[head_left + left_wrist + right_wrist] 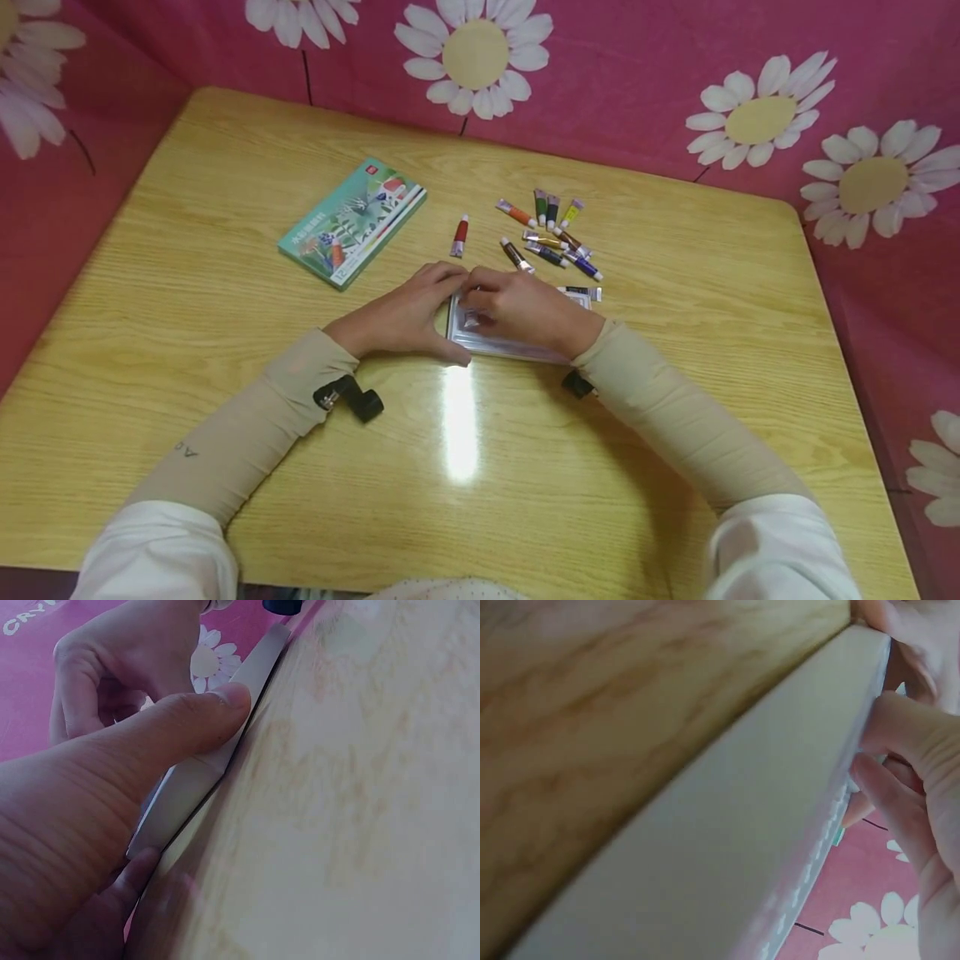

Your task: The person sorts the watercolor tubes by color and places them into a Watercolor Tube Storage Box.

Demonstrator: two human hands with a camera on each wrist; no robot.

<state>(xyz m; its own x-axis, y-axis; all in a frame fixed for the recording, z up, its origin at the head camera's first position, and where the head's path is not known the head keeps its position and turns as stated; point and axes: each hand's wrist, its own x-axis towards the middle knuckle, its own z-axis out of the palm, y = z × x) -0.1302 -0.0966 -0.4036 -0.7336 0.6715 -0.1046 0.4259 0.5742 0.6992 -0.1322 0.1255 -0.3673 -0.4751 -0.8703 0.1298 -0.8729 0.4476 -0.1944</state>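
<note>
My left hand [401,315] grips the tray [510,348] at its left end; my right hand [525,307] curls its fingers over it, whether grasping anything I can't tell.

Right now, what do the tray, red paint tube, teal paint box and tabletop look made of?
Tray: probably smooth plastic; plain, seamless-looking pale wall.
Red paint tube: metal or laminate, perhaps slightly glossy; flattened pale end.
Teal paint box: likely smooth cardboard; printed faces, square edges.
Tabletop: wood or laminate, glossy; grain and a bright reflection.
</note>
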